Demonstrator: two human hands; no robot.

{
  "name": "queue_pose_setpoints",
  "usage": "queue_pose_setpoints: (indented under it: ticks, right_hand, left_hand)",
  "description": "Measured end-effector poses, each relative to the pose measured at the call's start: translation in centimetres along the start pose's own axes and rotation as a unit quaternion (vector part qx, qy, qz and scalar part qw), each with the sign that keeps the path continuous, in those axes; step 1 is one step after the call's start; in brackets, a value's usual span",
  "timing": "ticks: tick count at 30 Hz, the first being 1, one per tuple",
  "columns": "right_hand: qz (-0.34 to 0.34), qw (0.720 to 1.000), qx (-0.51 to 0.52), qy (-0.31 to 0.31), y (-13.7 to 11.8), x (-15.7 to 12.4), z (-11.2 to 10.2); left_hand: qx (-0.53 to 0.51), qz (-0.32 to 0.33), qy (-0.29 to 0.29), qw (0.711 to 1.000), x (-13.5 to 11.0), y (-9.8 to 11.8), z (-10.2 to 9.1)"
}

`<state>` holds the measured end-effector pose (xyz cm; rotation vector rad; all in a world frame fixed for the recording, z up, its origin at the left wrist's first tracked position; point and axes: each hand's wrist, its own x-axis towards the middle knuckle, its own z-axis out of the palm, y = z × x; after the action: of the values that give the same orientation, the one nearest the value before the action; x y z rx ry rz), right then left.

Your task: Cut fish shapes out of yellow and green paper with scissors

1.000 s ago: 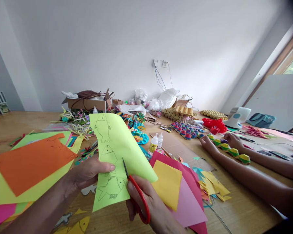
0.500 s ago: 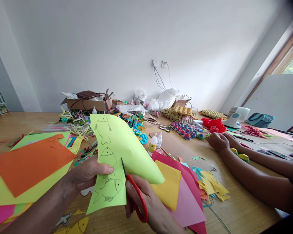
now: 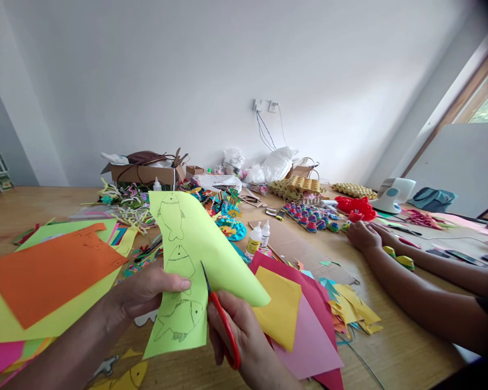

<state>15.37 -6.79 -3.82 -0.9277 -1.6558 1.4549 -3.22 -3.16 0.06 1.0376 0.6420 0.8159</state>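
Note:
A light green sheet of paper (image 3: pixel 211 244) with several pencil-drawn fish down its left side is held up above the table. My left hand (image 3: pixel 150 287) pinches its left edge, thumb on top over the middle fish. Red-handled scissors (image 3: pixel 223 319) are in my right hand (image 3: pixel 242 330), fingers wrapped through the handles. Their blade lies over the sheet, to the right of the middle and lower fish. A cut runs up from the bottom edge, and the sheet's right part curls away over my right hand.
Orange paper (image 3: pixel 57 265) lies at left; yellow (image 3: pixel 280 303) and pink sheets (image 3: pixel 309 341) lie at right. Glue bottles (image 3: pixel 254 238) stand behind. A co-worker's hands (image 3: pixel 364 235) rest at right near painted egg trays (image 3: pixel 309 216). A yellow paper fish (image 3: pixel 132 376) lies below.
The scissors and my right hand have shifted slightly, with the handles turned a little closer together. The green sheet has moved slightly left. My left hand keeps its pinch.

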Motion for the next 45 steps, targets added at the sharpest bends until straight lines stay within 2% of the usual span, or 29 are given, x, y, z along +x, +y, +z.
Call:
queue_pose_setpoints:
  ticks: [5, 9, 15, 21, 30, 34, 40, 45]
  right_hand:
    - [-0.001, 0.999, -0.032, 0.012, 0.1, -0.1, -0.1]
    - [-0.013, 0.998, -0.065, 0.011, 0.3, -0.1, -0.1]
    - [-0.026, 0.995, -0.094, 0.013, 0.2, 0.1, 0.0]
    - [0.019, 0.999, 0.010, -0.031, -0.4, 0.0, 0.1]
    - [-0.040, 0.994, 0.060, -0.080, -1.2, -0.3, -0.4]
    - [-0.041, 0.995, 0.070, -0.064, -1.3, -0.4, -0.3]
    - [0.004, 0.996, 0.092, -0.009, -0.9, -0.5, -0.2]
    - [0.028, 0.995, 0.091, -0.007, -1.9, -0.5, 0.0]
  left_hand:
    - [0.079, 0.030, 0.016, 0.996, -0.7, 1.3, -0.7]
    - [0.083, 0.059, 0.094, 0.990, -0.9, 2.1, -0.4]
    - [0.100, 0.098, 0.182, 0.973, -0.4, 1.9, 1.3]
    - [0.030, 0.080, 0.160, 0.983, -0.5, 1.8, 1.4]
    - [-0.006, 0.081, 0.177, 0.981, -0.1, 1.4, 1.7]
    - [-0.005, 0.077, 0.168, 0.983, -0.3, 1.4, 2.0]
    - [-0.003, 0.091, 0.136, 0.987, -0.2, 1.0, 2.6]
    - [-0.001, 0.064, 0.129, 0.990, 0.1, 0.7, 2.5]
